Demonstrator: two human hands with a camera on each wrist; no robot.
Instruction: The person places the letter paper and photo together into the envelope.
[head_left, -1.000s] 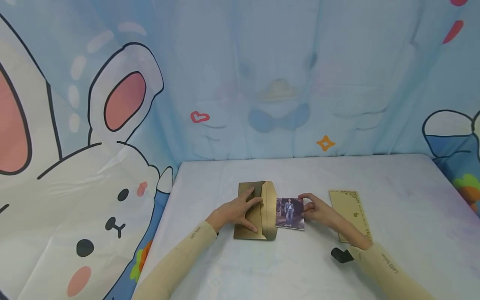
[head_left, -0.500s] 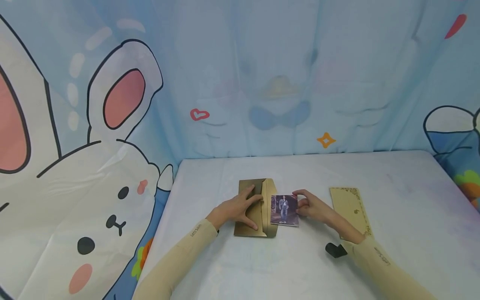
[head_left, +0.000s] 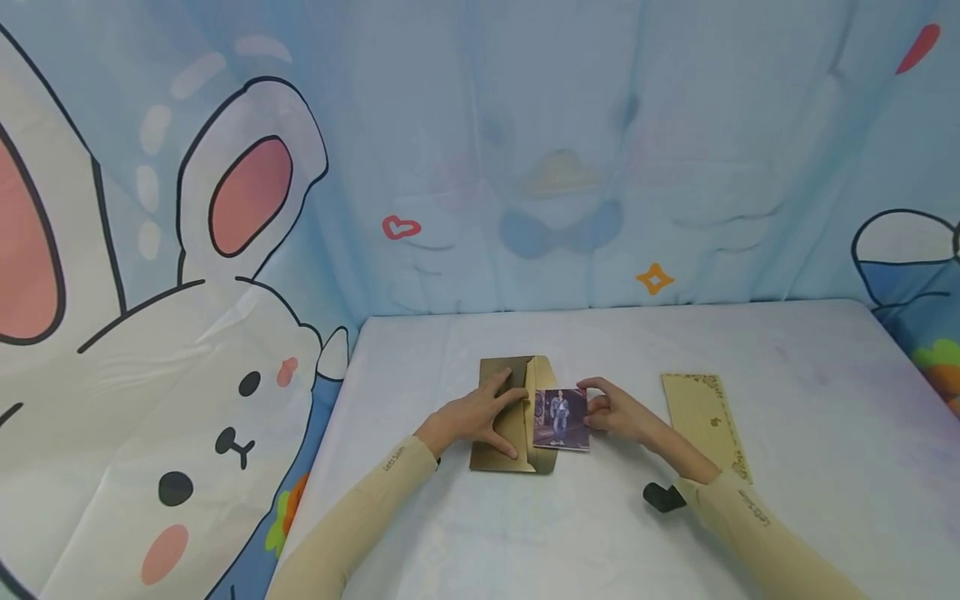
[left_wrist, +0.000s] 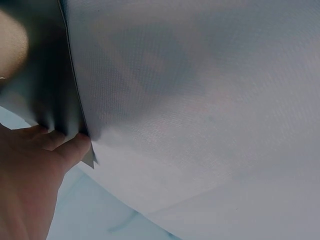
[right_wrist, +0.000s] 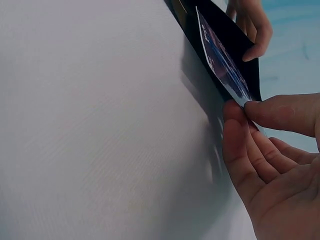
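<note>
A gold envelope lies on the table with its flap folded out to the right. My left hand rests on the envelope with its fingers spread; in the left wrist view, the fingers of that hand lie along the envelope's dark, shiny surface. Between thumb and fingers, my right hand pinches the right edge of a small photo of a standing person. The photo is tilted over the envelope's flap in the right wrist view, its left edge by the envelope's opening.
To the right, partly behind the right forearm, lies a pale gold card with an ornate border. A black object sits beside the right cuff. The white-covered table ends at a blue printed curtain behind.
My right hand has moved left with the photo, which now covers more of the envelope's flap. The left hand stays on the envelope.
</note>
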